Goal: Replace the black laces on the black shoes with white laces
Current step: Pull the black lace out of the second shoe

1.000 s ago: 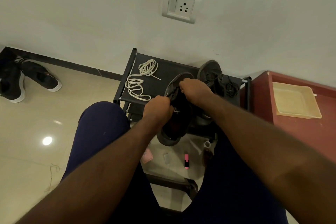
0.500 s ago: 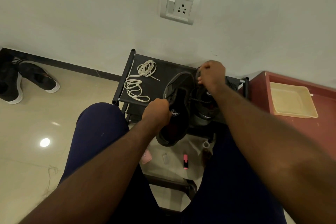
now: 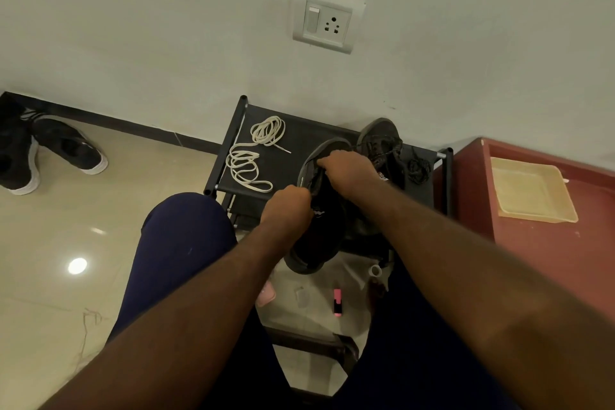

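Unlacing: left hand (image 3: pixel 288 206) grips shoe (image 3: pixel 316 243), right hand (image 3: pixel 346 166) pinches its top, black lace unclear. Next: pull it out; white laces (image 3: pixel 246 166) at 10 o'clock.

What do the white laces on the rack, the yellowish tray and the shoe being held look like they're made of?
White laces: woven fabric cord, likely cotton or polyester; matte, limp, lying in soft loops.
Tray: probably moulded plastic; pale yellow, smooth, slightly translucent, with a rounded rim.
Black shoe: seemingly a matte textile upper with a greyer, rubbery-looking sole; too dark for detail.
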### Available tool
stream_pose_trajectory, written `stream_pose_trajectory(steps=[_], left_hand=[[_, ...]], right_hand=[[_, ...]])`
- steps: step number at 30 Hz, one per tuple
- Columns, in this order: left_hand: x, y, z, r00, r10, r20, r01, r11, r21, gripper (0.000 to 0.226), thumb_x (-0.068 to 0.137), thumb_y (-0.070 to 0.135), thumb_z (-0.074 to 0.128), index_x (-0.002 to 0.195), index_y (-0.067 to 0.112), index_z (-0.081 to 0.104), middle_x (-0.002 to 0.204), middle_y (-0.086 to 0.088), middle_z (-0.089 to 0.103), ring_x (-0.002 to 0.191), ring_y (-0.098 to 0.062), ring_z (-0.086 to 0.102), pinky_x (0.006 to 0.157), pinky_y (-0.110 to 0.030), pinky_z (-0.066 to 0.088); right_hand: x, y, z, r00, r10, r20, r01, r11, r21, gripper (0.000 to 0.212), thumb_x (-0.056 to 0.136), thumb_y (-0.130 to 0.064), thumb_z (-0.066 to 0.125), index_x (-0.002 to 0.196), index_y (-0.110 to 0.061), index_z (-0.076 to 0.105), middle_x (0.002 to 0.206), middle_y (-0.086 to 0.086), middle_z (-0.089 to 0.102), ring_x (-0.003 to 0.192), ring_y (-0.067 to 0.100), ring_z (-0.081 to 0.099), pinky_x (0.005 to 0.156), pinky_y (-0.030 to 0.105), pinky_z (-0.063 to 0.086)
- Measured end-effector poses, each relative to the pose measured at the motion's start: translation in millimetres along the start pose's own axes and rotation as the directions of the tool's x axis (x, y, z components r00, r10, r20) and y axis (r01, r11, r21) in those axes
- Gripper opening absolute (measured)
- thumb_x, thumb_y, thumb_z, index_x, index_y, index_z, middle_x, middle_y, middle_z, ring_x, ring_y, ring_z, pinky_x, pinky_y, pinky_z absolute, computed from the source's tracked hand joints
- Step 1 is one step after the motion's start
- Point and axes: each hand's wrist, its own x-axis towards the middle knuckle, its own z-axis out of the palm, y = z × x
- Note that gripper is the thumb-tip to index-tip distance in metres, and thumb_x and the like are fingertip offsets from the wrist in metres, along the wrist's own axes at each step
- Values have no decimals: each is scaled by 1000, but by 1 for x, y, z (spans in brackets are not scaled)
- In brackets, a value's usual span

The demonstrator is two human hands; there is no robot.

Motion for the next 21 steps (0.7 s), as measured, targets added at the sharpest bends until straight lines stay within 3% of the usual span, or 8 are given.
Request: stream_pose_trajectory(steps=[5,8,9,11,13,15,18,21], left_hand=[[2,-3,0,1000,7,-10,-7,1000,-28,16,91,18,59,97,3,64,96,-15,64,86,-32,64,72,-40,53],[4,-5,2,1000,-9,4,9,998,-61,16,90,19,59,96,6,65,94,-13,65,85,-30,65,76,-43,57],[5,-6,3,1000,-14,7,14,997,-76,15,90,19,59,94,6,65,93,-12,65,84,-29,65,77,-43,57],[7,-7,4,1000,-22,1,22,996,-91,16,91,19,58,94,5,65,90,-11,64,83,-27,65,77,-43,57],[7,-8,6,999,-23,-41,20,997,-77,17,93,18,55,92,3,63,86,-9,60,80,-26,62,73,-39,55],[10,-9,7,995,-23,-98,17,998,-57,18,93,19,53,86,4,61,79,-7,54,78,-28,60,66,-36,47],[19,-14,6,989,-19,-148,6,996,-87,20,92,20,53,76,9,52,72,-5,50,74,-29,60,62,-35,39],[31,-16,-1,980,0,-200,-19,996,-91,19,92,23,52,83,6,58,79,-10,59,79,-33,62,63,-35,41]], right_hand=[[3,9,-4,999,4,-50,-5,1000,-7,22,100,-9,44,119,-6,54,117,17,61,107,36,60,80,45,46],[14,38,-4,938,289,-194,-198,902,384,19,100,-12,37,113,-5,48,106,25,64,97,43,62,69,43,44],[14,47,-6,874,435,-218,-234,768,596,17,98,-15,35,108,-7,47,99,23,66,89,41,65,67,44,49],[6,59,-14,753,640,-151,-125,365,923,14,97,-17,36,97,-11,49,91,19,70,78,33,70,63,43,59],[-8,59,-24,748,663,-37,95,-51,994,14,97,-16,39,96,-9,52,97,20,73,80,26,73,68,35,61],[-30,53,-32,801,595,72,211,-393,895,23,100,-24,40,93,-8,54,100,23,73,86,29,74,78,38,61],[-62,45,-24,834,533,146,245,-592,768,41,101,-48,43,88,-10,54,96,23,73,87,33,74,77,40,61],[-88,41,-8,829,510,228,232,-686,690,38,99,-45,51,84,-11,55,95,22,73,89,31,74,76,38,61]])
